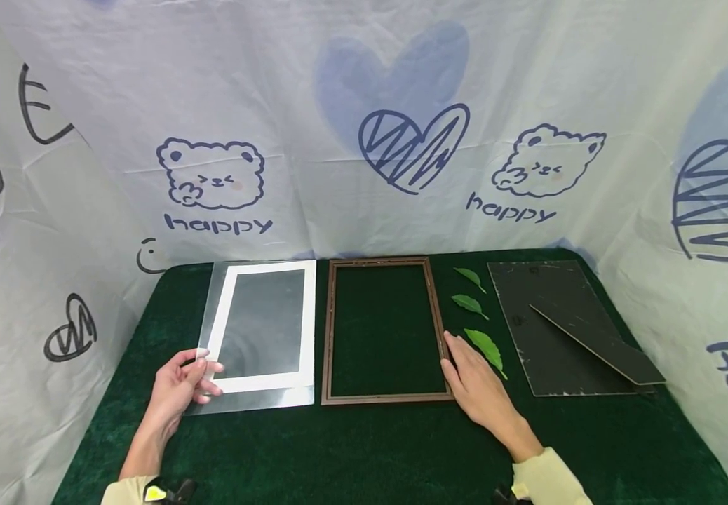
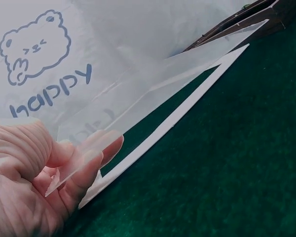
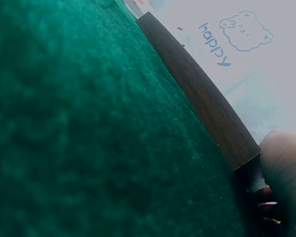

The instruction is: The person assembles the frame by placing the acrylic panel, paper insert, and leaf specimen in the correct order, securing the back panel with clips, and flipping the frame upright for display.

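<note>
My left hand (image 1: pixel 177 384) pinches the left edge of a clear sheet (image 1: pixel 257 400) between thumb and fingers. In the left wrist view, that clear sheet (image 2: pixel 138 103) is tilted up above a white mat (image 2: pixel 172 118), which lies low beneath it; the mat's window shows green cloth. To the right of it, a brown picture frame (image 1: pixel 330 330) lies flat around bare green cloth. My right hand (image 1: pixel 479 387) rests against the frame's lower right side, fingers extended. The right wrist view shows the frame's brown outer side (image 3: pixel 202 94) beside the hand, whose fingertips are mostly hidden.
Three green leaves, the nearest leaf (image 1: pixel 485 348) being largest, lie in a column right of the frame. Farther right is a black backing board (image 1: pixel 553 365) with its stand leg (image 1: pixel 610 358) angled out. A printed white curtain (image 1: pixel 313 196) encloses the green-covered table (image 1: pixel 351 456).
</note>
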Demonstrator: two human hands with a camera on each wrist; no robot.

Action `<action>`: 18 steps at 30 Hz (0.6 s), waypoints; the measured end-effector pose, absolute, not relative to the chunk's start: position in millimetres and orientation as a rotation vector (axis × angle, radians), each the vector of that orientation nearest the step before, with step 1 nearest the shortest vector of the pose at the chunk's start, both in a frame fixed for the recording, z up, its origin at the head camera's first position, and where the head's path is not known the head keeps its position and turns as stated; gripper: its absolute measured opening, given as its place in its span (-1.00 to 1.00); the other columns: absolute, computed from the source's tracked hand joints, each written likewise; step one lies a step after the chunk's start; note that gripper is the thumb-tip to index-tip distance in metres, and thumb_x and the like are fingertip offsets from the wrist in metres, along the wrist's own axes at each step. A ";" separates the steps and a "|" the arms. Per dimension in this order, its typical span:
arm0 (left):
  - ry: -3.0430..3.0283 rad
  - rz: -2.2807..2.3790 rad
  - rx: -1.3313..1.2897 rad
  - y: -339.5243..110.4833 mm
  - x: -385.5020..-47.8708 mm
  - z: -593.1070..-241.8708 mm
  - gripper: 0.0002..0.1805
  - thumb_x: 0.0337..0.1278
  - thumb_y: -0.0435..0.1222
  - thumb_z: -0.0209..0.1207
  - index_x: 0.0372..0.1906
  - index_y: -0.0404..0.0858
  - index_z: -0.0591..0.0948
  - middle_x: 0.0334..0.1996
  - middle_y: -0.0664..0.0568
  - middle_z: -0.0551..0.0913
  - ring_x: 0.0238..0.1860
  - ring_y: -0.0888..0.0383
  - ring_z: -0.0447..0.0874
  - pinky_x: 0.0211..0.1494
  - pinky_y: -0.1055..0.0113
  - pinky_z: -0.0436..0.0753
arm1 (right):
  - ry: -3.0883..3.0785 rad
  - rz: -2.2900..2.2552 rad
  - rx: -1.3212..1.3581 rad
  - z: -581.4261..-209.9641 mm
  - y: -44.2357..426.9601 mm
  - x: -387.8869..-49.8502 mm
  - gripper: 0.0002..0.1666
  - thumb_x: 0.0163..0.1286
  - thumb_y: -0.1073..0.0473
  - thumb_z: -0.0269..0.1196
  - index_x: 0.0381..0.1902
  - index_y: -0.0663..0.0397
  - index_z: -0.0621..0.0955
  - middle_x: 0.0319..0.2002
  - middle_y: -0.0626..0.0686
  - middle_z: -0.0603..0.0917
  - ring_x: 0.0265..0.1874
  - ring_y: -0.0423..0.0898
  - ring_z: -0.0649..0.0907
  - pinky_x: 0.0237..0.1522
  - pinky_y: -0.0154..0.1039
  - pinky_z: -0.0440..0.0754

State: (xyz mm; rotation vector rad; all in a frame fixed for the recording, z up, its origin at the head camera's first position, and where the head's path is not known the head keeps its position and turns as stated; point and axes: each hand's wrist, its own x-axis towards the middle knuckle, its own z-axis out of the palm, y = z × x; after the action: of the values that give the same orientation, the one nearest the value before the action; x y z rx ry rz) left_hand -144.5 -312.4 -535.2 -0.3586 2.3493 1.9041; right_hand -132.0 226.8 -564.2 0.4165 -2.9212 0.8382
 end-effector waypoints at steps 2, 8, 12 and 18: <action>2.348 1.899 -0.358 -310.6 -145.5 -535.0 -0.56 0.63 -0.28 0.05 0.37 -0.44 0.31 -0.26 0.24 0.83 -0.46 0.15 0.83 -0.45 0.39 0.72 | -2.923 0.839 0.414 -564.3 226.7 -132.1 -0.28 0.73 -0.03 -0.01 0.65 0.20 0.17 0.59 0.26 0.26 0.58 0.24 0.25 0.53 0.24 0.24; 2.329 1.892 -0.346 -304.7 -148.8 -533.5 -0.52 0.63 -0.26 0.06 0.40 -0.43 0.30 -0.25 0.23 0.83 -0.44 0.13 0.84 -0.44 0.39 0.72 | -2.922 0.834 0.408 -565.2 226.7 -132.5 -0.28 0.72 -0.03 -0.01 0.65 0.20 0.17 0.59 0.26 0.27 0.58 0.23 0.25 0.52 0.24 0.24; 2.319 1.889 -0.341 -301.2 -150.9 -532.1 -0.52 0.63 -0.25 0.06 0.40 -0.42 0.29 -0.25 0.22 0.82 -0.44 0.12 0.84 -0.45 0.39 0.71 | -2.922 0.830 0.406 -565.1 226.8 -132.7 -0.28 0.73 -0.04 -0.01 0.65 0.20 0.17 0.59 0.25 0.27 0.58 0.23 0.25 0.52 0.24 0.24; 2.301 1.903 -0.336 -300.6 -150.3 -530.4 -0.53 0.63 -0.26 0.05 0.40 -0.42 0.29 -0.24 0.21 0.83 -0.45 0.14 0.83 -0.46 0.40 0.71 | -2.922 0.827 0.410 -564.8 226.4 -132.3 -0.28 0.73 -0.03 -0.01 0.64 0.21 0.18 0.59 0.26 0.27 0.58 0.23 0.25 0.52 0.24 0.24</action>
State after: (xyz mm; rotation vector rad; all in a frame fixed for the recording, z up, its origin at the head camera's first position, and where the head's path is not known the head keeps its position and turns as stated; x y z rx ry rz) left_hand -150.3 -300.6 -530.4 -0.3364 2.3008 1.9027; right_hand -132.3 226.4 -564.8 0.4100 -2.9222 0.8268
